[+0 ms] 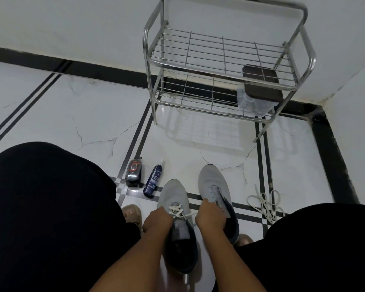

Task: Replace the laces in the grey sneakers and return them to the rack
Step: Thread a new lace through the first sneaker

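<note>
The grey sneaker [173, 199] on the floor is half-laced: the left hand [157, 220] and right hand [209, 217] each pinch an end of its white lace [177, 209], drawn out sideways. Lacing looks midway; next, judging by this, each end goes through the eyelet nearer the wrists. Just beyond the right hand the second sneaker [214, 182] lies unlaced, loose laces [266, 204] further right. A polish bottle [134, 171] and spray can [153, 180] lie left of the grip, the steel rack [228, 62] well ahead, unobstructed
</note>
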A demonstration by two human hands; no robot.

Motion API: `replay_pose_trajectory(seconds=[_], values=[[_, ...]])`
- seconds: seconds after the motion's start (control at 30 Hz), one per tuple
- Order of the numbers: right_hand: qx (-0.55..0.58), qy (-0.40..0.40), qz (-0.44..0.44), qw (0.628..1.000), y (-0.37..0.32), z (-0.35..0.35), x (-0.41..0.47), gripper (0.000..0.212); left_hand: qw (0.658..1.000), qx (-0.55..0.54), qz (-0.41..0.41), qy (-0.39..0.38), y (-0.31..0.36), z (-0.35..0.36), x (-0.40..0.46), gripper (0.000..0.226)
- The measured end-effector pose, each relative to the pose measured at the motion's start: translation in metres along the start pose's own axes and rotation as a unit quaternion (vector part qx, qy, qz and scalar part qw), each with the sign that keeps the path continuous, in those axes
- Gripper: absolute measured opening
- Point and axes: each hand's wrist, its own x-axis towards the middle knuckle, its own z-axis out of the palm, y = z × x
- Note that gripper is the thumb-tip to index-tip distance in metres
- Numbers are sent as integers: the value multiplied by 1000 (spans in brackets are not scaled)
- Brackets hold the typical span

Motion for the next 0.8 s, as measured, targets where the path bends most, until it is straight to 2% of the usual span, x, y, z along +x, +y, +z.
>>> replay_pose_trajectory(seconds=[0.07,0.13,0.3,0.4,0.63,0.8], values=[[19,-35,-77,996,-8,5,-2,24,1000,-23,-4,-19,3,-1,0,51],[24,-72,-95,993,-11,12,-2,23,1000,-12,-9,-20,3,-1,0,48],[43,-85,-65,993,-6,19,-1,27,1000,11,-15,-21,0,-1,2,39],[52,-47,-24,997,-3,16,1,33,1000,-1,-1,8,0,-2,2,37],[64,-58,43,995,-3,16,-3,31,998,2,12,62,-1,1,1,36],[114,-94,34,988,-1,14,-1,31,997,-42,28,51,-2,-1,-1,35]])
